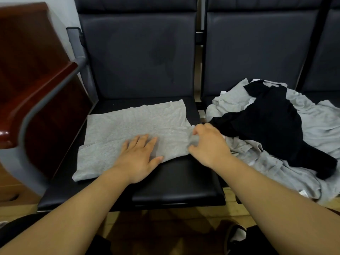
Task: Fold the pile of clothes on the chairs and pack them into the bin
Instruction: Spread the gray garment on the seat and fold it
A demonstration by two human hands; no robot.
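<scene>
Way over at 9 o'clock there's a reddish wooden armrest (42, 85). Next to it is the left chair (174, 181), with a grey shirt (128, 124) laid flat on the seat. The left hand (139, 155) lies flat on the shirt's 6 o'clock edge, fingers spread and pressing down. The right hand (207, 142) is at the shirt's 3 o'clock edge, fingers curled and pinching a bunch of the grey fabric. Further toward 3 o'clock, on the right chair (257, 52), sits the pile of clothes (316, 122), mostly grey, with a black garment (272, 122) draped on top.
</scene>
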